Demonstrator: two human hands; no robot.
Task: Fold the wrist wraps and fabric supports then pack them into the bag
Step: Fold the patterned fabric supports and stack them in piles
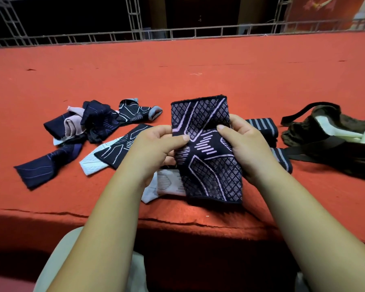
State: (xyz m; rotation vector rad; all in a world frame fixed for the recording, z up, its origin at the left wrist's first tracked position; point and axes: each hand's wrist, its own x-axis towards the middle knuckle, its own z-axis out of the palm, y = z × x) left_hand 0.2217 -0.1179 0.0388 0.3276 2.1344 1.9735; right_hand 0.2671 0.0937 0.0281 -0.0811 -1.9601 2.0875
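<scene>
— Both hands up close: left hand (156, 144) and right hand (244, 144) each pinch the patterned support (207, 148) mid-length, over the red carpet (198, 60).
— Folding step, I'd say; next, double it, then bag (329, 135) at right

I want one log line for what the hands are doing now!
step: folding | left hand: pinches dark support | right hand: pinches dark support | bag: lying right | loose pile: left

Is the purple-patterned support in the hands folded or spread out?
Spread: left hand and right hand pinch the support at its middle, and its whole length shows, merely bent there.
</scene>
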